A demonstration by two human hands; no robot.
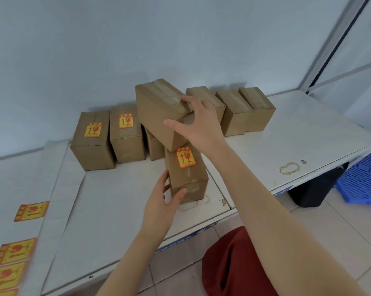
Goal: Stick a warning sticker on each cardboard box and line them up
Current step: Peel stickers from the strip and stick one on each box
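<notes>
Nearest, bottom left: yellow-and-red warning stickers (31,211) lying on a white backing sheet (52,189), four in view, lowest one cut by the frame edge. Red cloth (233,263) at bottom centre.

Left hand (161,201) curled around near end of a stickered box (188,180) on the white table (116,199); thumb on its front face, fingers on the left side.

Right hand (199,124) spread wide over the corner of a plain box (158,112), lifted and tilted above the stickered one; thumb on its side, fingers on the taped top.

Behind left: two stickered boxes (92,142) side by side, a third box partly hidden. Far right: three plain boxes (233,114) in a row at the wall.

Blue crate (362,180) on floor, right.
</notes>
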